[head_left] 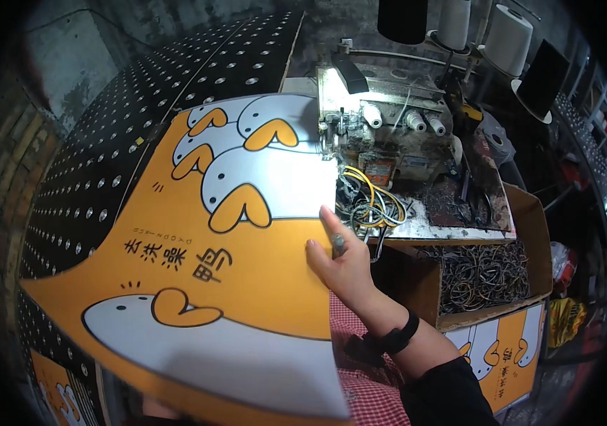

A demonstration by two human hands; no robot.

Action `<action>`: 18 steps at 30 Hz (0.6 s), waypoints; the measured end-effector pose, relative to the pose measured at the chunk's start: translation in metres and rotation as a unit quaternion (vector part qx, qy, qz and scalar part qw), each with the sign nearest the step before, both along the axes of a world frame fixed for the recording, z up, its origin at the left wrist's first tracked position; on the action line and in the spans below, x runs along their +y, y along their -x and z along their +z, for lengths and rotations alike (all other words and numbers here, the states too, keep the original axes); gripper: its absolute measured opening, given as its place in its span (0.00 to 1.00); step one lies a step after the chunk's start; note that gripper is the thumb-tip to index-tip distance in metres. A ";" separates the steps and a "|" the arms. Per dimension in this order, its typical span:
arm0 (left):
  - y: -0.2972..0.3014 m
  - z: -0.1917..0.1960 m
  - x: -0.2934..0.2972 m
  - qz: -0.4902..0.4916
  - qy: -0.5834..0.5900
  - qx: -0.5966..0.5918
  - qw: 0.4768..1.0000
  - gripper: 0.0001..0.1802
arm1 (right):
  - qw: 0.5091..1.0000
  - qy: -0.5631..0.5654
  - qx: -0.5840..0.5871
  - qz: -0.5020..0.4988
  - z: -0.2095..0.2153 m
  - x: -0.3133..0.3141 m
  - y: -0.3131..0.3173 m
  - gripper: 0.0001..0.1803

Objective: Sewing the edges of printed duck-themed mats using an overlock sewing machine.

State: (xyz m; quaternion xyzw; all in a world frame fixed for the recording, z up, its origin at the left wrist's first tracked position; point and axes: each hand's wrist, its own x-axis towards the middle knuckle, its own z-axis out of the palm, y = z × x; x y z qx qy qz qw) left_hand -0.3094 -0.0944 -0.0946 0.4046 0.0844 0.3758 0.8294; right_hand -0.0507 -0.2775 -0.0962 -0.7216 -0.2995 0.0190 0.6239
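A large orange floor mat (268, 270) printed with white ducks spreads across the black table, its near left part bending and hanging down. The far right edge lies at the stitching head of an overlock sewing machine (395, 142), under a bright lamp. My right hand (346, 263) grips the mat's right edge, thumb on the top face and index finger stretched along the edge. Something small and greenish shows at its fingers. Of my left hand (158, 408) only a sliver of skin appears below the mat's near edge; its fingers are hidden.
Looped cords and trimmings (371, 202) hang by the machine. A cardboard box (541, 248) holds tangled dark offcuts. More printed mats (509, 355) stand at the lower right, others (58, 390) at lower left. Thread cones (508, 41) sit overhead; the black tabletop (126, 113) has rows of silver dots.
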 end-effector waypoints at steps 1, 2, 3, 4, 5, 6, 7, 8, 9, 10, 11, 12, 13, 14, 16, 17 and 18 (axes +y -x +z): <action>0.002 0.008 -0.003 0.005 -0.008 -0.011 1.000 0.34 | 1.000 -0.004 -0.010 -0.006 0.002 0.000 0.000 0.29; 0.005 0.018 -0.006 0.012 -0.019 -0.021 1.000 0.34 | 1.000 -0.005 -0.008 -0.004 0.003 -0.001 0.003 0.29; 0.011 0.024 -0.007 0.018 -0.030 -0.032 0.999 0.34 | 1.000 -0.005 -0.004 0.005 0.002 -0.002 0.008 0.30; 0.016 0.031 -0.007 0.025 -0.045 -0.044 0.998 0.33 | 1.000 -0.006 0.000 0.014 0.001 -0.004 0.013 0.31; 0.018 0.033 -0.004 0.029 -0.057 -0.056 0.996 0.33 | 0.999 -0.012 0.015 0.028 -0.002 -0.007 0.019 0.32; 0.020 0.036 0.004 0.031 -0.067 -0.068 0.995 0.32 | 0.999 -0.010 0.015 0.026 -0.004 -0.009 0.024 0.32; 0.021 0.037 0.010 0.030 -0.070 -0.080 0.994 0.32 | 0.998 -0.021 0.052 0.035 -0.005 -0.011 0.029 0.32; 0.025 0.033 0.017 0.034 -0.068 -0.082 0.994 0.32 | 0.994 -0.030 0.087 0.050 -0.007 -0.011 0.034 0.33; 0.029 0.032 0.027 0.048 -0.021 -0.087 0.995 0.29 | 0.995 -0.032 0.078 0.049 -0.006 -0.011 0.037 0.33; 0.030 0.031 0.038 0.060 0.025 -0.093 0.994 0.27 | 0.995 -0.031 0.079 0.052 -0.006 -0.012 0.038 0.33; 0.030 0.028 0.047 0.062 0.025 -0.092 0.993 0.27 | 0.994 -0.037 0.088 0.055 -0.005 -0.012 0.039 0.32; 0.028 0.024 0.056 0.066 0.057 -0.053 0.995 0.24 | 0.993 -0.042 0.097 0.057 -0.004 -0.013 0.040 0.31; 0.025 0.022 0.062 0.069 0.089 -0.014 0.994 0.21 | 0.993 -0.042 0.097 0.057 -0.002 -0.015 0.043 0.31; 0.020 0.022 0.065 0.069 0.089 -0.015 0.994 0.21 | 0.990 -0.026 0.124 0.057 0.000 -0.017 0.046 0.31; 0.006 0.024 0.068 0.114 0.077 0.030 0.990 0.18 | 0.987 -0.010 0.150 0.054 -0.001 -0.020 0.049 0.31; 0.002 0.021 0.074 0.113 0.077 0.030 0.990 0.18 | 0.991 -0.024 0.125 0.041 -0.002 -0.020 0.050 0.30; -0.002 0.019 0.081 0.128 0.054 0.045 0.989 0.18 | 0.994 -0.039 0.099 0.028 -0.003 -0.020 0.051 0.30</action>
